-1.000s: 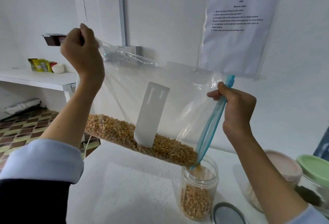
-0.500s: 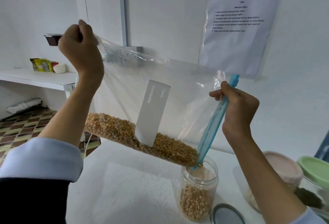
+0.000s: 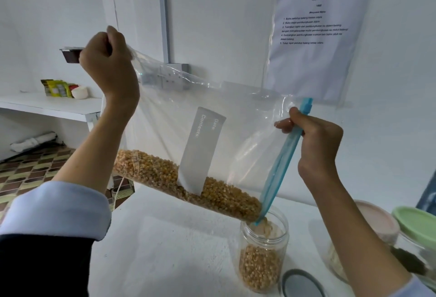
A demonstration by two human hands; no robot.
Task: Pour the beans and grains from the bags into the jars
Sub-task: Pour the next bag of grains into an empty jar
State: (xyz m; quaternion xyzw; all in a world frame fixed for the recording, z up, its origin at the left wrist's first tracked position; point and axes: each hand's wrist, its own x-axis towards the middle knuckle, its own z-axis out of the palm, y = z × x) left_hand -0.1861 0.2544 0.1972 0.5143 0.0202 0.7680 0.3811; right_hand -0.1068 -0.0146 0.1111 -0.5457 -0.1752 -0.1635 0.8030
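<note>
A clear zip bag (image 3: 238, 131) with a blue zipper strip hangs tilted above the white table (image 3: 165, 249). Yellow corn kernels (image 3: 188, 185) lie along its lower edge and run out of the lower right corner. My left hand (image 3: 111, 65) grips the bag's raised bottom corner at upper left. My right hand (image 3: 316, 145) grips the blue zipper edge. Under the corner stands an open clear jar (image 3: 263, 253), partly filled with corn, with kernels falling into it.
A grey lid (image 3: 300, 283) lies in front of the jar. To the right stand a jar with a pink lid (image 3: 375, 218) and one with a green lid (image 3: 417, 226). An instruction sheet (image 3: 313, 41) hangs on the wall. A white shelf (image 3: 52, 105) with packets is at left.
Both hands have shifted slightly, the left raising its corner a little. Corn keeps sliding toward the lower corner and the level in the jar has risen a bit.
</note>
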